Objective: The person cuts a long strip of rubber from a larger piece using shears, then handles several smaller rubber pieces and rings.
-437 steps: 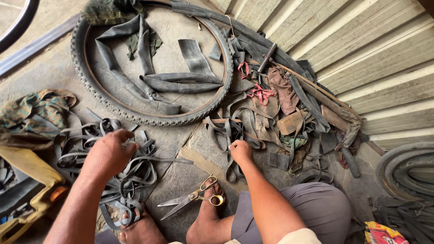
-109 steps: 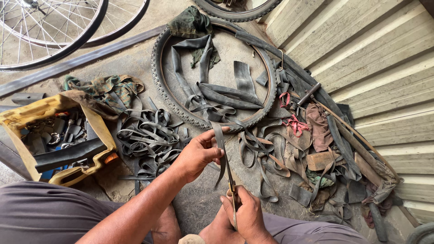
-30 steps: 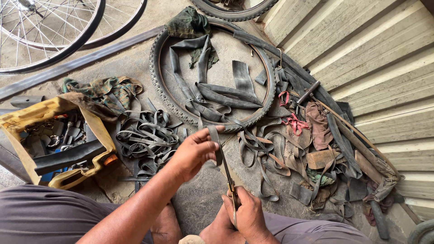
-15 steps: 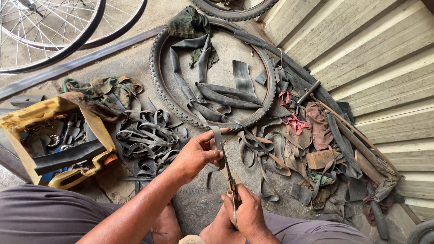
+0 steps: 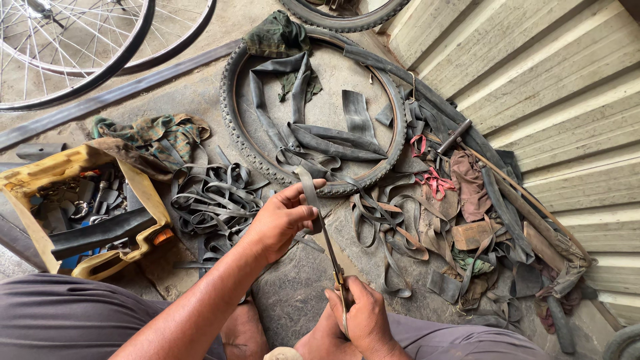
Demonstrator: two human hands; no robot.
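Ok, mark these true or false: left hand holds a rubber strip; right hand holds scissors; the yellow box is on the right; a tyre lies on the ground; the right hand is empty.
1. The left hand pinches a rubber strip. True.
2. The right hand holds scissors. True.
3. The yellow box sits on the right. False: it is on the left.
4. A tyre lies on the ground. True.
5. The right hand is empty. False: its grip is on the scissors.

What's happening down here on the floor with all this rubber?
A person sits on the ground cutting rubber. The left hand pinches a strip of inner tube upright, while the right hand works scissors whose blades meet the strip. Around them lie a bicycle tyre with tube pieces inside, a heap of rubber bands and a yellow toolbox.
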